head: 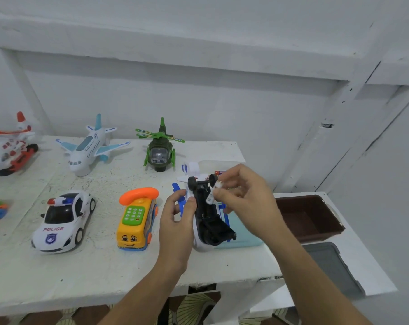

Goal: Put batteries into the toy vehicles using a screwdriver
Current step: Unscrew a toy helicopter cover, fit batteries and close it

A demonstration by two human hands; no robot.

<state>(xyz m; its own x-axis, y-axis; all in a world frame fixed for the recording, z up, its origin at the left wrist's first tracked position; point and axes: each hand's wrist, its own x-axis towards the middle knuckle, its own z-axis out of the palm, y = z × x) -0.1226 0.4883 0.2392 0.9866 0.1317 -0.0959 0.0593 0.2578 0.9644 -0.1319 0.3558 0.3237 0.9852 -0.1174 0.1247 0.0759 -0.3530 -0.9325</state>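
Left grip [177, 221] clasps the upturned toy aircraft [208, 227] by its flanks near the table's [105, 266] right edge; light hollow plastic, I'd judge. Right grip [243, 198] pinches a small white piece [210, 198].

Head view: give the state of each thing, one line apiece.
Blue-white toy, upside down, black underside up, held by left hand.
Right hand, pinching a small white piece over the underside.
Police car, upright on its wheels.
Phone bus, upright, handset on cradle.
Green helicopter, upright.
White plane, upright.
Brown bin, open-topped.
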